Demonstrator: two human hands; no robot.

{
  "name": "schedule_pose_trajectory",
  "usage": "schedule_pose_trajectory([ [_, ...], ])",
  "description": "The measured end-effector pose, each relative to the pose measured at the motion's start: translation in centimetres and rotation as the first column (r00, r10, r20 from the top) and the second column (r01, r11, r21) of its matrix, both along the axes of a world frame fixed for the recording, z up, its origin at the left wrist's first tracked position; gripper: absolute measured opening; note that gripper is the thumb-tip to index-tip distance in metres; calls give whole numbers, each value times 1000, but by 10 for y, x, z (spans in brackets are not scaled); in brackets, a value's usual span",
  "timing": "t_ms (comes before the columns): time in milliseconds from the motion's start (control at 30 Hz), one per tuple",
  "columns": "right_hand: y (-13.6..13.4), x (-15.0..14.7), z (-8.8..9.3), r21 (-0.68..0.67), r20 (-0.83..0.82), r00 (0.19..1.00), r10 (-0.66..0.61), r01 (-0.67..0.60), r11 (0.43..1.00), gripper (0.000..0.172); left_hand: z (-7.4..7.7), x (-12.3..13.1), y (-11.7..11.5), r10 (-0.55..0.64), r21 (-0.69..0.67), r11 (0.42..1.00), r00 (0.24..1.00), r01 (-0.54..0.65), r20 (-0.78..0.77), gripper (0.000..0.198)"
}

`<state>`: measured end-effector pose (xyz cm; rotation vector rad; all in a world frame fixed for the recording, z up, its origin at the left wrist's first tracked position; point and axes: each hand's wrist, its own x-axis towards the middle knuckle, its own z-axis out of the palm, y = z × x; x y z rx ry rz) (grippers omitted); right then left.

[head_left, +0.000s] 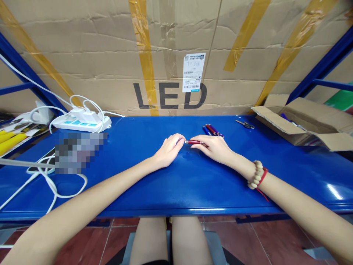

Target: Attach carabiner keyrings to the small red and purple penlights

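My right hand [216, 148] pinches a dark red pen-shaped piece [193, 142] with a silver end, held level just above the blue tabletop [154, 191]. That silver end points left, at the fingertips of my left hand [168, 150]. The left fingers are curled together against the thumb; whatever they hold is hidden, and I cannot tell whether they touch the silver end. Just behind my right hand lie several slim pens [211, 129], blue and dark red, side by side on the table and partly covered by the hand.
At right stands an open cardboard box [309, 117] with flaps out, keys [245, 124] beside it. A white power strip [82, 119] with plugs sits back left, near white cables [51, 180] and a blurred patch [81, 152]. A large carton [110, 55] walls the back.
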<state>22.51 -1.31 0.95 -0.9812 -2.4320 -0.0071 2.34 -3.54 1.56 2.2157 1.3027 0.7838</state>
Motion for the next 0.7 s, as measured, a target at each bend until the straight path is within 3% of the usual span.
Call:
schedule_pose_trajectory([
  [400,-3,-2,4,-90,-41,999,17,-21,996,28,0,0,0,-7,-1,1000,1000,7,9,28],
  [700,-5,-1,5,-60,-42,998,52,-54,997,30,0,0,0,-7,-7,1000,1000,7,16,27],
])
